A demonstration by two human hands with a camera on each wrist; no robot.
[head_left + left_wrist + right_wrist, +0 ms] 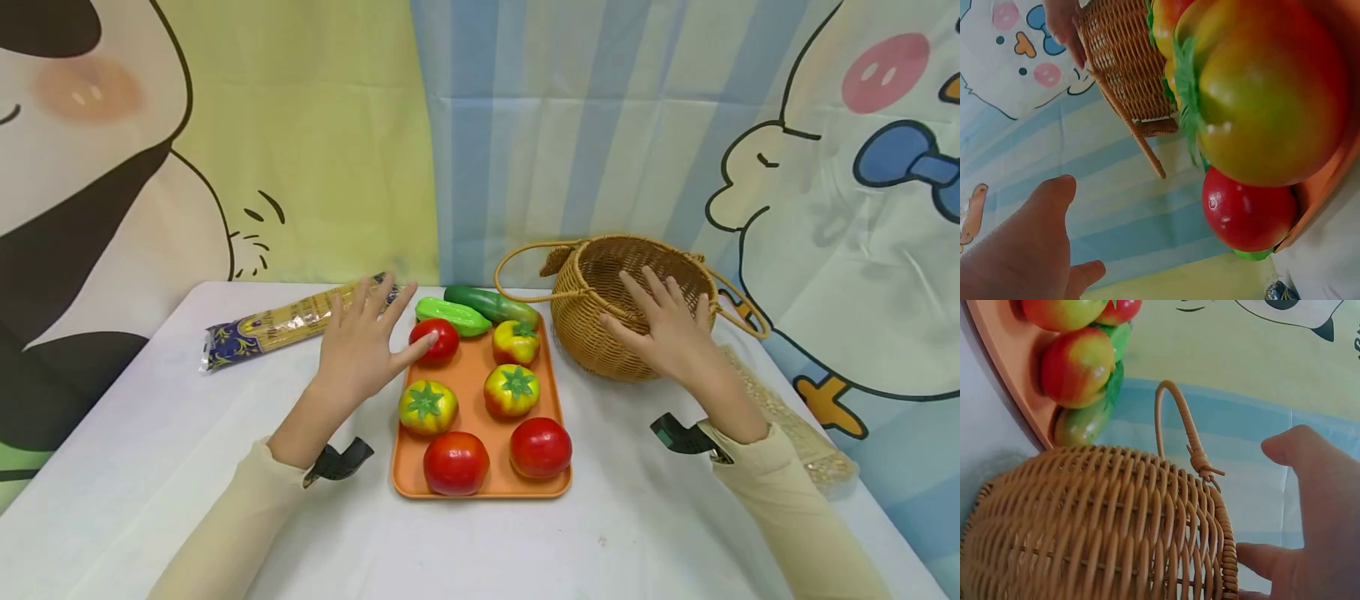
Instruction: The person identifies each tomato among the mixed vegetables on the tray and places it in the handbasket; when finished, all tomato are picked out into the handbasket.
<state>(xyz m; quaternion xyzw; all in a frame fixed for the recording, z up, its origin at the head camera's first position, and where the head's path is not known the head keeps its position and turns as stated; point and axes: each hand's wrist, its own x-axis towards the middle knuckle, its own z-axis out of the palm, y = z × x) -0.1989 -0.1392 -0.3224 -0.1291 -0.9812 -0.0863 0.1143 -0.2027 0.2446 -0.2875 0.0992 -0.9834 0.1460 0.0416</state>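
My left hand [360, 346] is held with fingers spread above the table, between a long pasta packet [292, 319] and an orange tray [472, 375]; it grips nothing. My right hand [670, 333], fingers spread too, hovers over the front of a wicker basket [611, 333] and holds nothing. The tray carries red tomatoes [456, 463], yellow-green tomatoes [428, 407] with green leaf tops, a light green vegetable [453, 316] and a dark green cucumber [491, 305]. In the right wrist view the basket's woven side [1104, 525] fills the lower left, below the thumb [1288, 445].
A clear bag of pale contents [795, 417] lies at the table's right, partly behind my right forearm. Behind the white table [495, 550] hangs a cartoon backdrop [517, 142]. The basket's handle loop [525, 271] sticks out leftward near the cucumber.
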